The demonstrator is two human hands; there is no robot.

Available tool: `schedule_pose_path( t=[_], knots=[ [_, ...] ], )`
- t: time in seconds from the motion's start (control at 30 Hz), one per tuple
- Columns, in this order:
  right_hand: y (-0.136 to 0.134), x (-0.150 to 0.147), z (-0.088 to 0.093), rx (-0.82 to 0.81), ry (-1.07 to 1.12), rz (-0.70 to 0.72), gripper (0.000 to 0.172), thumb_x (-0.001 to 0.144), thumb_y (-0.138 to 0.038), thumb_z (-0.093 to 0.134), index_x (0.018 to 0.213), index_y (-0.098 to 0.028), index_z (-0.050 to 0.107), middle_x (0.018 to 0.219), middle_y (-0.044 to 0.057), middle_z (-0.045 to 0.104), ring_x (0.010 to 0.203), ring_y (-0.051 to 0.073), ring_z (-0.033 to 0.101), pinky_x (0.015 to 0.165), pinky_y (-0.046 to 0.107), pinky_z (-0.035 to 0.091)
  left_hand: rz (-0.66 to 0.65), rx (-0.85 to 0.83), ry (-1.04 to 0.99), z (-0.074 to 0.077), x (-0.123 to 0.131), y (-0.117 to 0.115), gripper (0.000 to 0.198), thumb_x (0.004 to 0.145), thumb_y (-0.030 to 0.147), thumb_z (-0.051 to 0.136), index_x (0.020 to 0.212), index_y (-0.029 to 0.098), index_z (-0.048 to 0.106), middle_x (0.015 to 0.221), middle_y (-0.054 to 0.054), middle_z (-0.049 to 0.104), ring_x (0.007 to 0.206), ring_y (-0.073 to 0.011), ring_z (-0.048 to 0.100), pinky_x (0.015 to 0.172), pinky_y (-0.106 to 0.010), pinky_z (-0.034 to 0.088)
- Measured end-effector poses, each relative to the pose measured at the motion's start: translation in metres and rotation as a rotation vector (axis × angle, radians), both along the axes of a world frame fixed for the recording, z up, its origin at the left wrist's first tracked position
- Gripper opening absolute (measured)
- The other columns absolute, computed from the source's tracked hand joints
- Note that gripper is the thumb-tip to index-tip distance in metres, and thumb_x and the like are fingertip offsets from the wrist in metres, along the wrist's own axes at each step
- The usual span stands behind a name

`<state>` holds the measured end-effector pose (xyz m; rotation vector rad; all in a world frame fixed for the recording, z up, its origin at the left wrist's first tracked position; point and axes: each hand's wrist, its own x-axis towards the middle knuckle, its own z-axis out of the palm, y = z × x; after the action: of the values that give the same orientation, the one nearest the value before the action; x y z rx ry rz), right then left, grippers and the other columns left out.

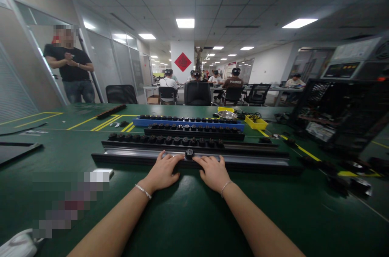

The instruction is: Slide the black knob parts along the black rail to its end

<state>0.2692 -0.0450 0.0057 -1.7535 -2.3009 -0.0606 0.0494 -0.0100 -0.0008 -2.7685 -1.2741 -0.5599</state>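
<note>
A long black rail point(136, 157) with a shiny grey channel lies across the table in front of me. One small black block-shaped module point(189, 154) sits on it near the middle. My left hand point(164, 170) rests over the rail's near edge, fingers spread, its index fingertip at the module's left side. From the right, my right hand point(214, 171) reaches in likewise, fingers apart, index fingertip by the module's right side. Whether either fingertip presses on the module is too small to tell. Just behind lies a second black rail point(249, 146) carrying a row of similar modules.
Farther back are a blue rail point(188, 124) with modules, a metal bowl point(227, 115) and a yellow bin point(255, 122). An open computer case point(328, 107) stands right. A phone-like item point(101, 174), partly blurred, lies left. A person point(71, 62) stands beyond the table.
</note>
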Motion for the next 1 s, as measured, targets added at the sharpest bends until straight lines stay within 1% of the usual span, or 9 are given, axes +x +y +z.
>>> schedule_pose_path(
  t=[0.17,0.43,0.63,0.8,1.0],
  knots=[
    [0.0,0.001,0.0,-0.002,0.01,0.001,0.052,0.081,-0.024,0.042,0.131,-0.038,0.043,0.125,0.003,0.056,0.112,0.023,0.045,0.101,0.059,0.013,0.005,-0.008,-0.005,0.001,0.0,-0.001,0.058,0.071,0.027,0.057,0.127,0.029,0.04,0.125,-0.002,0.057,0.11,-0.024,0.052,0.109,-0.052,0.013],
    [0.0,0.002,-0.001,0.023,0.014,0.011,0.049,0.082,-0.022,0.041,0.129,-0.035,0.045,0.124,0.004,0.057,0.11,0.023,0.047,0.101,0.058,0.015,-0.022,-0.017,-0.016,-0.002,-0.002,0.0,0.059,0.07,0.026,0.058,0.127,0.027,0.04,0.132,-0.003,0.052,0.119,-0.0247,0.047,0.11,-0.052,0.01],
    [-0.002,0.005,0.0,0.029,0.016,-0.01,0.047,0.083,-0.021,0.039,0.127,-0.032,0.048,0.12,0.005,0.059,0.11,0.02,0.047,0.104,0.048,0.015,-0.024,-0.012,-0.024,-0.002,-0.003,0.001,0.059,0.07,0.026,0.058,0.126,0.028,0.041,0.132,-0.003,0.052,0.121,-0.0241,0.045,0.11,-0.05,0.011],
    [-0.002,0.009,-0.001,0.062,0.023,-0.011,0.045,0.083,-0.02,0.038,0.125,-0.03,0.051,0.116,0.004,0.061,0.108,0.018,0.05,0.102,0.041,0.019,-0.017,-0.023,-0.042,-0.002,-0.004,0.001,0.056,0.07,0.026,0.059,0.124,0.028,0.044,0.13,-0.002,0.054,0.121,-0.0234,0.045,0.11,-0.049,0.014],
    [-0.001,0.013,-0.001,0.085,0.019,0.004,0.043,0.083,-0.02,0.039,0.123,-0.027,0.054,0.112,0.005,0.063,0.104,0.018,0.052,0.097,0.034,0.027,-0.014,-0.026,-0.05,-0.001,-0.004,0.0,0.054,0.07,0.025,0.059,0.123,0.028,0.046,0.13,-0.002,0.054,0.121,-0.0241,0.045,0.11,-0.049,0.016]
  ],
)
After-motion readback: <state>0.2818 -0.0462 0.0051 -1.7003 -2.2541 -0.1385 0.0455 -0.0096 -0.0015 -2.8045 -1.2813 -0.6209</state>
